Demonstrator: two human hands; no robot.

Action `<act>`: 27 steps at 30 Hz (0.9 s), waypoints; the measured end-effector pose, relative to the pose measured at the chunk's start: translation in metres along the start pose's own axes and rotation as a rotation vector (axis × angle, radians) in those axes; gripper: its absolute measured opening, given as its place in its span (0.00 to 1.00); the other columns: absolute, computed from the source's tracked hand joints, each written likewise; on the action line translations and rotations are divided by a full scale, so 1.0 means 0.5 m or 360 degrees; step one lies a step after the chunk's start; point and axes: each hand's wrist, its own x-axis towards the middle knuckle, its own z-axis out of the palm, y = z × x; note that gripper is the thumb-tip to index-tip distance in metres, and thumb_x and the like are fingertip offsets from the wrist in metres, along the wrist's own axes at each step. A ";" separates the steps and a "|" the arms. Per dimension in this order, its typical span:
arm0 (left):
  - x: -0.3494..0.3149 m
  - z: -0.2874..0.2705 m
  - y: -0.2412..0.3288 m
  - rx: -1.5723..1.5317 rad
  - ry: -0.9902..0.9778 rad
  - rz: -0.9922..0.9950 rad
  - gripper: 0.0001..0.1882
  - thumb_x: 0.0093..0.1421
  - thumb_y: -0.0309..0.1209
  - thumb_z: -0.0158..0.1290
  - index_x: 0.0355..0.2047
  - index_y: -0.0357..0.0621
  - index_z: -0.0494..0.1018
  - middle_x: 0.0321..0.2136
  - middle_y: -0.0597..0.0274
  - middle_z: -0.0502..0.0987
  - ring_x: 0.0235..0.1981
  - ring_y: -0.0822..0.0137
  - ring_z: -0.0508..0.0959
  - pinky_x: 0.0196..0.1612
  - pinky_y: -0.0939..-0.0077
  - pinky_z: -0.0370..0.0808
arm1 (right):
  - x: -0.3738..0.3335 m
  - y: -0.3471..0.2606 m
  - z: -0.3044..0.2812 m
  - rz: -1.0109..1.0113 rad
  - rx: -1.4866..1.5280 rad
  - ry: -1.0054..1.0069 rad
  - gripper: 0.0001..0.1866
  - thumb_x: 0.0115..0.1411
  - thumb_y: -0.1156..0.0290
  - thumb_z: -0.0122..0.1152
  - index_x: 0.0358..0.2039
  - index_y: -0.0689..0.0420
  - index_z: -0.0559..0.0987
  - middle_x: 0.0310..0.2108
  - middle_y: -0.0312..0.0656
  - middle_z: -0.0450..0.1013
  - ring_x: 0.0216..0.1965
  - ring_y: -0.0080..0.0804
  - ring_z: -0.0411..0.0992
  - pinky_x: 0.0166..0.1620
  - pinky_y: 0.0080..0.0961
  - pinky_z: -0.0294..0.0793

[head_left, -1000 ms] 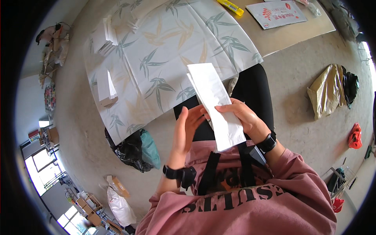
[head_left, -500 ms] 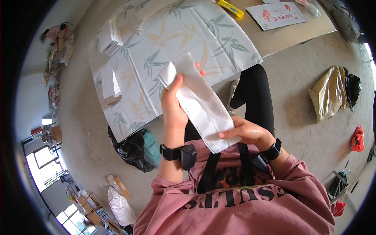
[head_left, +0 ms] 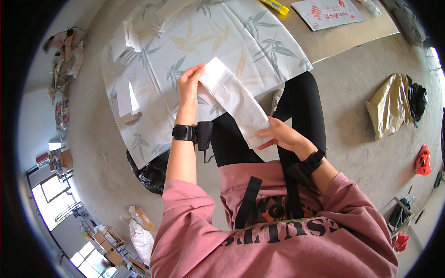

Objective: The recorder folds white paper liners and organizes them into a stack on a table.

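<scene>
A: The left hand (head_left: 187,85), can it be seen fully?

B: Not fully. Its thumb is hard to make out, and the underside of the folded white sheet (head_left: 236,99) is hidden. The yellow tube (head_left: 276,6) is cut off by the upper edge.

A: And how is the sheet held?

B: Its far left corner is pinched by the left fingertips. Its near end is clamped by the right hand (head_left: 283,134), with the thumb on top. The sheet is held slantwise, seen partly against the patterned tablecloth (head_left: 153,78).

A: What is changed from half a second ago?

B: The far end, shown then with a raised flap, is now flattened.
</scene>
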 end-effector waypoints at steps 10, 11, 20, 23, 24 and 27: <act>-0.019 0.028 0.039 0.1128 -0.0106 0.0259 0.16 0.51 0.30 0.62 0.38 0.33 0.76 0.32 0.61 0.79 0.33 0.76 0.75 0.37 0.80 0.69 | 0.009 0.012 -0.013 0.0066 0.0108 0.0027 0.27 0.59 0.72 0.58 0.58 0.61 0.63 0.51 0.44 0.69 0.49 0.36 0.71 0.47 0.35 0.77; -0.028 0.036 0.047 0.1242 -0.0042 0.0227 0.15 0.52 0.30 0.61 0.37 0.33 0.75 0.31 0.62 0.79 0.31 0.75 0.74 0.36 0.81 0.69 | 0.011 0.013 -0.016 0.0050 0.0121 0.0018 0.27 0.60 0.68 0.58 0.58 0.61 0.63 0.51 0.44 0.69 0.50 0.35 0.71 0.49 0.34 0.75; -0.298 0.080 0.196 0.0966 -0.0498 0.0265 0.11 0.59 0.25 0.53 0.40 0.32 0.67 0.30 0.66 0.72 0.33 0.79 0.69 0.37 0.85 0.66 | 0.019 0.019 -0.013 0.0020 0.0446 0.0029 0.34 0.63 0.44 0.49 0.59 0.57 0.64 0.54 0.41 0.67 0.55 0.33 0.67 0.56 0.37 0.69; -0.398 0.123 0.254 0.0715 -0.0682 0.0028 0.16 0.58 0.26 0.55 0.45 0.31 0.66 0.35 0.68 0.70 0.37 0.80 0.68 0.41 0.86 0.65 | 0.029 0.035 -0.034 -0.0009 0.0485 -0.0035 0.37 0.61 0.39 0.46 0.61 0.55 0.63 0.56 0.41 0.65 0.57 0.31 0.64 0.57 0.36 0.67; -0.420 0.133 0.266 0.0733 -0.0754 -0.0081 0.17 0.58 0.26 0.56 0.44 0.32 0.66 0.35 0.70 0.70 0.36 0.80 0.67 0.40 0.86 0.65 | 0.032 0.042 -0.047 -0.0046 0.0491 -0.0117 0.40 0.60 0.36 0.44 0.62 0.53 0.61 0.59 0.40 0.62 0.59 0.30 0.61 0.57 0.35 0.65; -0.443 0.136 0.292 0.0960 -0.1192 -0.0010 0.13 0.61 0.27 0.53 0.42 0.34 0.65 0.31 0.65 0.71 0.35 0.80 0.66 0.39 0.83 0.67 | 0.004 0.016 -0.023 0.0046 0.0420 -0.0114 0.40 0.60 0.34 0.43 0.62 0.50 0.61 0.59 0.42 0.61 0.59 0.35 0.61 0.57 0.39 0.65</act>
